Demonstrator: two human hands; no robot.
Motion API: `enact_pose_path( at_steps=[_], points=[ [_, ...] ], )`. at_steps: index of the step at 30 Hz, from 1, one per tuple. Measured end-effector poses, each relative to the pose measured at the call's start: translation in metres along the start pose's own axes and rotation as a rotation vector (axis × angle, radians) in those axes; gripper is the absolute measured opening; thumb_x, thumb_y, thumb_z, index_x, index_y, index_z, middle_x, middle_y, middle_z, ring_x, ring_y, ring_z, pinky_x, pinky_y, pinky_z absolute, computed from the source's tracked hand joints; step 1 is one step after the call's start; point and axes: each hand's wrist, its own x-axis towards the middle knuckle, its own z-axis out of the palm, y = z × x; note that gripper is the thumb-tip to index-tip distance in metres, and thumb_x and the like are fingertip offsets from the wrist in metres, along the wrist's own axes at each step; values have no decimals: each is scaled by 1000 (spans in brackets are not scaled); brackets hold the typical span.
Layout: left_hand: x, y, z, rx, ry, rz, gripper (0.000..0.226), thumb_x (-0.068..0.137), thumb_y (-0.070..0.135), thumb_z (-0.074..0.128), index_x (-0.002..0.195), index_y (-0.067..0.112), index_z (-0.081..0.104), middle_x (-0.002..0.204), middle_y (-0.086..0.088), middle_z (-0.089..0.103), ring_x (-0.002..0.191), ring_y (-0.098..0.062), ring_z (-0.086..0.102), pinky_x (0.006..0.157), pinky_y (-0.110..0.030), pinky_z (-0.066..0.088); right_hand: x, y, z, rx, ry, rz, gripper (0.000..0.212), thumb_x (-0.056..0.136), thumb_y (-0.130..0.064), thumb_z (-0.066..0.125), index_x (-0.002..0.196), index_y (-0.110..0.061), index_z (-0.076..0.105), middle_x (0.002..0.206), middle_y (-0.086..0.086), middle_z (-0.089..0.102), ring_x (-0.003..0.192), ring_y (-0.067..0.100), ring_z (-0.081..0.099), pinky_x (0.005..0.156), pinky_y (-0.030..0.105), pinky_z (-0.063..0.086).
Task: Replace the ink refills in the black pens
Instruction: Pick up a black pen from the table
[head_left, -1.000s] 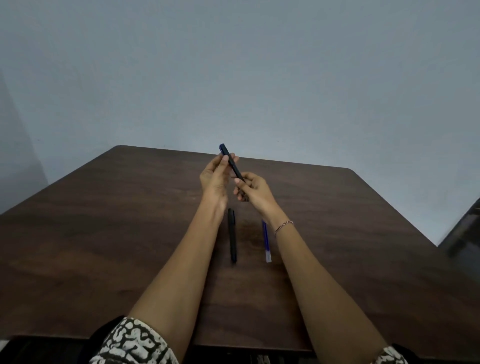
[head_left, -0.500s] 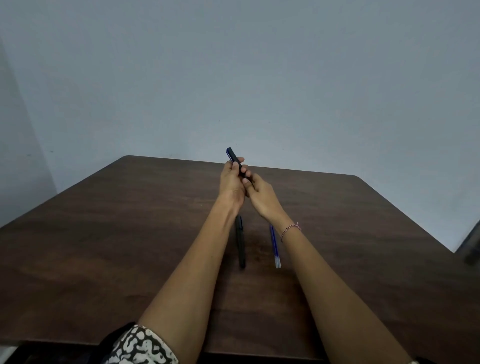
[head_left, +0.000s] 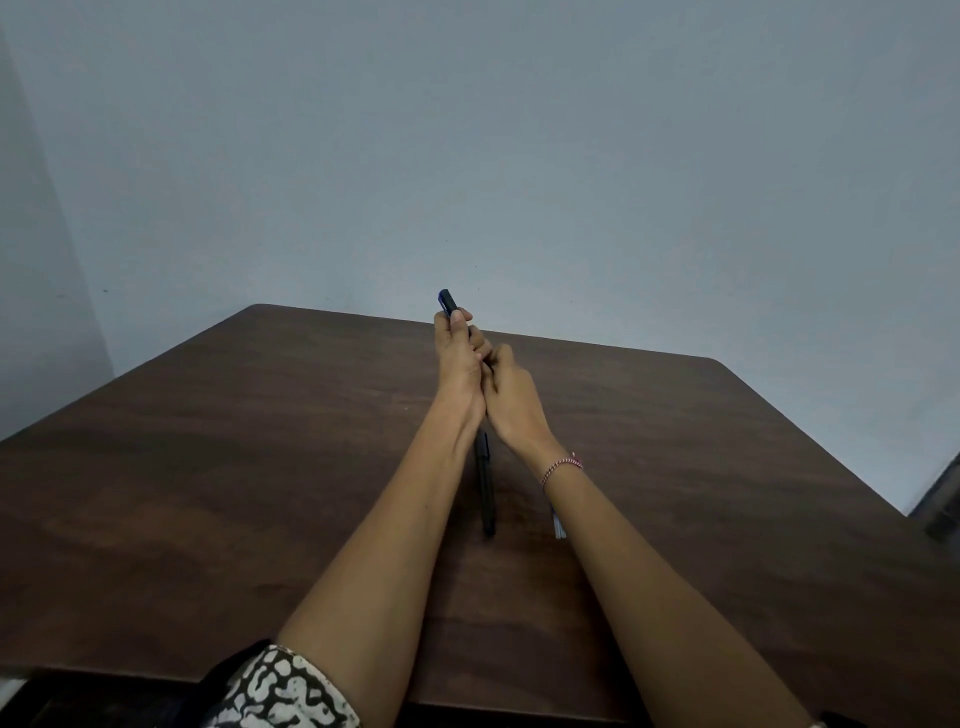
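Two bare hands meet above a dark wooden tabletop (head_left: 208, 493). The left hand (head_left: 457, 364) grips a black pen (head_left: 448, 303), whose blue-tipped end pokes up past the fingers (head_left: 460, 317). The right hand (head_left: 511, 397) presses against it, its fingers curled round the pen's hidden lower part. A second black pen (head_left: 486, 488) lies on the tabletop between the wrists, and a refill (head_left: 559, 526) peeks out beside the right forearm.

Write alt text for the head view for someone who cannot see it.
Two hands, pressed together above a dark wooden table, grip a black pen whose top sticks out past the left hand; the right hand covers its lower part. A second black pen lies on the table between the forearms, and a refill pokes out beside the right forearm.
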Motion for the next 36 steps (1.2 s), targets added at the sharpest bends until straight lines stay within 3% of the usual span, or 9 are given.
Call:
enact_pose_path(
  at_steps=[6,9,12,19,22,25,28,32,36],
  points=[
    [-1,3,-2,44,6,-48,25,101,23,35,80,15,45,52,1,33,38,-5,37,43,-17,35,-2,1,1,98,1,-22,14,101,-18,37,101,-7,46,88,1,60,68,11,55,62,27,41],
    [1,6,-7,128,-34,-69,22,99,24,42,83,18,56,66,1,53,64,-10,59,58,-23,47,0,8,-4,72,27,-51,22,101,-22,38,114,-7,47,78,-4,59,61,9,52,61,28,39],
    [7,10,-17,227,23,-31,19,96,24,50,87,19,66,90,3,57,88,-10,55,73,-24,45,2,16,-6,-16,22,-67,17,100,-25,39,108,-11,43,63,-5,49,52,12,44,54,31,35],
    [23,12,-42,369,412,18,22,94,15,55,72,13,54,66,-1,54,55,-8,49,53,-18,45,2,33,-10,-20,10,-18,13,100,-22,42,93,-11,45,84,0,49,69,9,44,57,20,31],
    [25,14,-49,476,446,-23,8,91,11,59,97,6,58,85,-5,59,62,-12,59,62,-25,54,5,39,-15,-10,62,12,21,100,-22,42,100,-4,52,100,3,42,94,13,43,77,16,31],
    [27,18,-54,683,347,-111,33,86,5,64,118,5,55,93,-12,58,59,-19,61,63,-31,57,6,41,-18,24,112,56,25,100,-21,42,105,-1,55,105,2,38,106,15,38,87,17,29],
    [26,24,-58,926,210,-215,27,79,5,71,104,6,60,93,-16,62,56,-17,62,55,-27,57,9,40,-20,75,152,71,25,100,-19,42,110,-1,55,106,3,39,107,21,44,93,28,40],
    [24,24,-63,1180,105,-246,21,75,12,77,72,11,57,79,-14,66,59,-18,66,66,-34,59,10,41,-23,135,206,87,25,99,-19,44,111,-1,57,104,4,43,80,5,45,70,5,38],
    [21,19,-65,1363,15,-281,21,75,21,78,73,7,62,66,-10,68,67,-20,69,75,-38,59,11,42,-25,176,263,110,26,97,-22,49,110,-2,60,101,3,47,73,3,45,64,1,39]
  ],
)
